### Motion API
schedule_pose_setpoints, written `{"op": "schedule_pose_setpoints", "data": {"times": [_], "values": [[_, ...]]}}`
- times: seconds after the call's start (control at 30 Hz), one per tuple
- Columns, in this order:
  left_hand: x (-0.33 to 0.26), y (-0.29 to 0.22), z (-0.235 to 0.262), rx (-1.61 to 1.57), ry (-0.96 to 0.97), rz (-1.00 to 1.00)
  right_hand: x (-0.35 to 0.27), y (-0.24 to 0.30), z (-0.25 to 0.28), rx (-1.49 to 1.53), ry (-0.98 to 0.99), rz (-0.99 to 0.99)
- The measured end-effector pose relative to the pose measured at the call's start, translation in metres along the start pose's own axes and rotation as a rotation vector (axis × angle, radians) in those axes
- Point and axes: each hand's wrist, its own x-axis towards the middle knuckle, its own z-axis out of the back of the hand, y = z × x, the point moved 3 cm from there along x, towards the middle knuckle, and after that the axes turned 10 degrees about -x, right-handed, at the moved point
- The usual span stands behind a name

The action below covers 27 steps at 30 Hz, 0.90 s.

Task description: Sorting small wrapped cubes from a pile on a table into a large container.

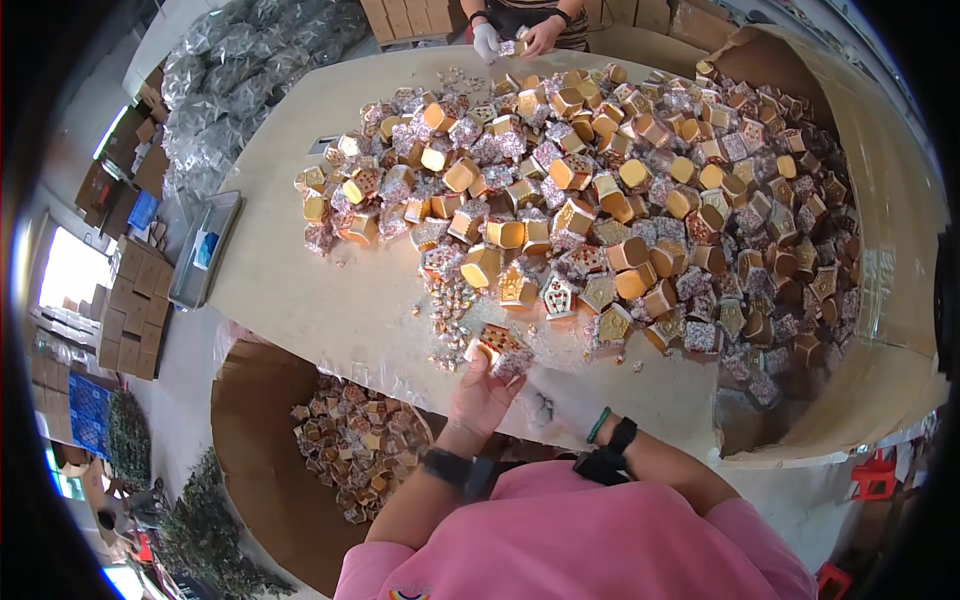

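While the left hand closes its bare fingers on a small glittery house-shaped ornament with a red roof at the near edge of the pale work table, the white-gloved right hand lies just beside it; whether its fingers grip anything cannot be told. A large heap of gold and glittered miniature houses covers the table beyond. A round cardboard bin below holds more.

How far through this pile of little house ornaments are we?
Done: a batch lies in the round bin below the table. In hand: left hand and gloved right hand hold one house ornament. Left: a big heap covers the table.
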Motion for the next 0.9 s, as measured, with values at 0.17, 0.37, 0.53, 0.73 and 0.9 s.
{"op": "schedule_pose_setpoints", "data": {"times": [0.17,0.37,0.53,0.73,0.9], "values": [[-0.017,0.007,-0.006,0.018,-0.116,0.023,0.003,0.002,0.008,-0.683,-0.266,0.367],[-0.016,-0.010,-0.001,0.027,-0.112,-0.155,-0.017,0.019,-0.008,-0.801,-0.189,0.394],[-0.017,-0.004,0.007,0.141,-0.189,-0.253,-0.022,0.031,-0.011,-0.916,-0.146,0.326],[-0.021,0.005,0.019,-0.006,-0.325,-0.185,-0.033,0.038,-0.025,-1.025,-0.080,0.265],[-0.024,0.011,0.033,-0.119,-0.306,-0.078,-0.032,0.031,-0.029,-0.990,-0.012,0.411]]}}
